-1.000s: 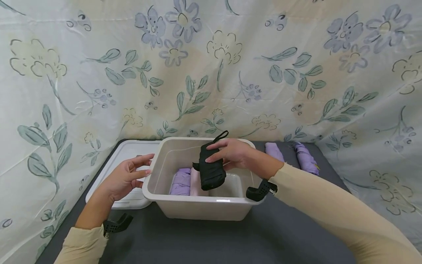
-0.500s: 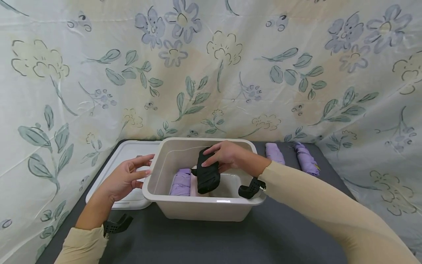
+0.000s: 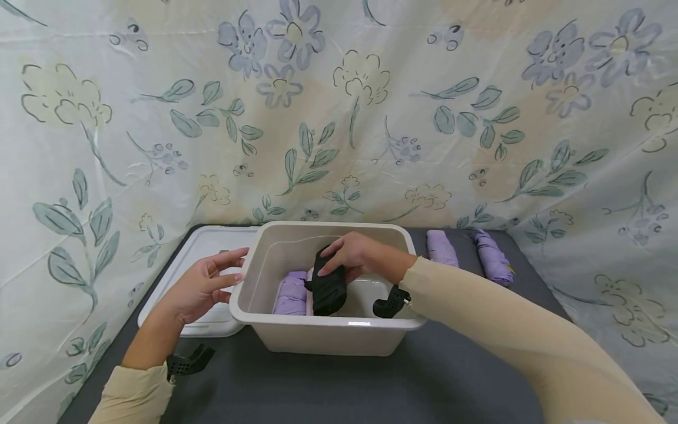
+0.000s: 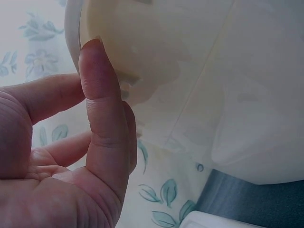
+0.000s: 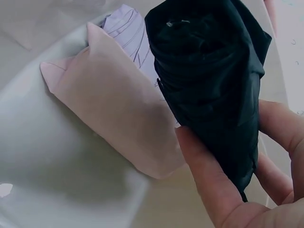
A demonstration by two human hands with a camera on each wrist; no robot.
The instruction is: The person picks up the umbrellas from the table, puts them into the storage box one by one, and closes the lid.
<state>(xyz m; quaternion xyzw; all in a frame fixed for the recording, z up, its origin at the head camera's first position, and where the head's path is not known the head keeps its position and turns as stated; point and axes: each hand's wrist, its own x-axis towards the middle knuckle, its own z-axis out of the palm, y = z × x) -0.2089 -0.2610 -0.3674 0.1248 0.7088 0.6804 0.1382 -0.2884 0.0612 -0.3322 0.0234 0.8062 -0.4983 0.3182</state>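
My right hand (image 3: 352, 254) grips a black folding umbrella (image 3: 328, 293), low inside a cream plastic bin (image 3: 333, 338). In the right wrist view the thumb lies on one side of the umbrella (image 5: 209, 71) and fingers on the other. Left of it in the bin lie a pale pink fabric bundle (image 5: 114, 99) with pointed corners and a purple rolled bundle (image 3: 291, 292); the umbrella partly covers the pink one in the head view. My left hand (image 3: 198, 282) touches the bin's left rim with extended fingertips.
A white lid (image 3: 209, 238) lies flat behind and left of the bin. Two purple rolled bundles, one nearer (image 3: 441, 247) and one farther right (image 3: 492, 257), lie on the dark grey table (image 3: 339, 388). A floral curtain (image 3: 339, 118) closes off the back and sides.
My right hand has lowered the black umbrella deeper into the bin and slightly left, over the pink bundle's right side. The left hand stays at the rim.
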